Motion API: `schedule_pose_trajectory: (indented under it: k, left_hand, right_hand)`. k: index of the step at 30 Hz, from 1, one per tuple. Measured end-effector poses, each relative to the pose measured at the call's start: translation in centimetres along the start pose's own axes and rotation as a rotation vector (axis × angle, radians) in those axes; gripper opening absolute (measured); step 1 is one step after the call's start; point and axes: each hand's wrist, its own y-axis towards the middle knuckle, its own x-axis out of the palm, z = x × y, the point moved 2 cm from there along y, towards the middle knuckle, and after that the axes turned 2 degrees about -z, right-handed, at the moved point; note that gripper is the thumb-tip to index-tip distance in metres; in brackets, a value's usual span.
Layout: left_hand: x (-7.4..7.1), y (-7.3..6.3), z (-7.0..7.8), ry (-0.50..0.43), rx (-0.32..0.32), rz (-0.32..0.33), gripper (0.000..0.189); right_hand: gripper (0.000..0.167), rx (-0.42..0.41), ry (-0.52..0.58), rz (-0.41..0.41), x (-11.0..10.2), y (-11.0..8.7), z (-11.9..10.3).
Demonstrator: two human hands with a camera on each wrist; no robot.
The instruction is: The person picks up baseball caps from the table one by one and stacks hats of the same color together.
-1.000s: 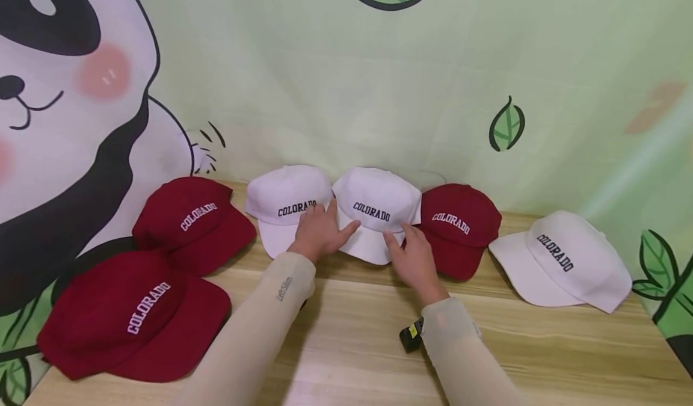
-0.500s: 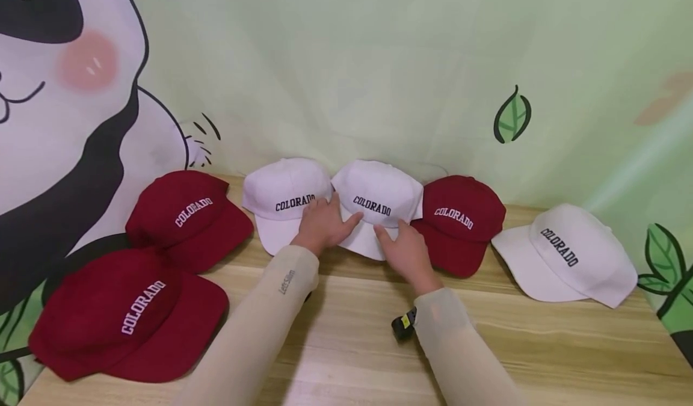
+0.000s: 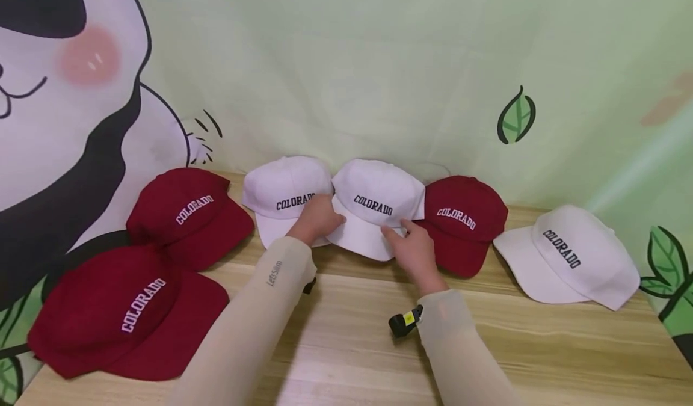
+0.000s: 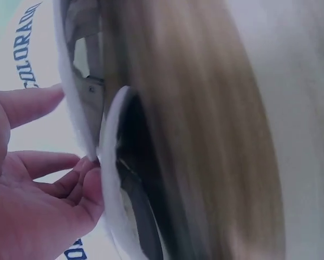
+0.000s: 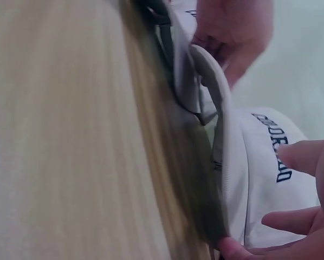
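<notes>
Leftmost, we see a painted panda [image 3: 110, 3] on the pale green backdrop [image 3: 379, 81], and below it a near maroon cap [image 3: 86, 316] on the wooden table [image 3: 352, 334]. Just beyond, partly overlapped by it in our view, sits a second maroon cap [image 3: 168, 204]; both brims point right and toward the near side.

Next along the far edge comes the left white cap [image 3: 281, 180], its brim facing near. We find the left hand [image 3: 318, 218] over the right side of that brim, under a beige sleeve [image 3: 233, 328]. The left wrist view shows its thumb set apart, touching the neighbouring brim, while the other fingers bunch where the two brims meet; we cannot tell whether they are clamped on either.

That neighbour is the middle white cap [image 3: 373, 180], lettered COLORADO like the rest, with its brim facing near. At its right side we see the right hand [image 3: 415, 251], thumb and fingers apart, one fingertip touching the brim edge in the right wrist view. A black device [image 3: 402, 323] hangs at that wrist.

Just right, we have a third maroon cap [image 3: 462, 195], touching the middle white cap, and rightmost a white cap turned leftward [image 3: 592, 261], its brim pointing left and near.
</notes>
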Motion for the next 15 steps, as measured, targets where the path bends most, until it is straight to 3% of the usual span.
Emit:
schedule_pose_trajectory:
  k: [3, 9, 15]
  left_hand:
    - [-0.4, -0.2, -0.2, -0.041, -0.006, -0.034, 0.037]
    - [-0.9, -1.0, -0.4, -0.217, -0.062, -0.074, 0.044]
    - [-1.3, -1.5, -0.4, -0.275, -0.030, -0.057, 0.016]
  right_hand:
    - [0.066, 0.016, 0.041, -0.021, -0.4, 0.0, 0.0]
    - [0.068, 0.019, 0.070, -0.035, -0.9, 0.0, 0.1]
    - [0.070, 0.016, 0.080, -0.016, -1.7, -0.3, 0.2]
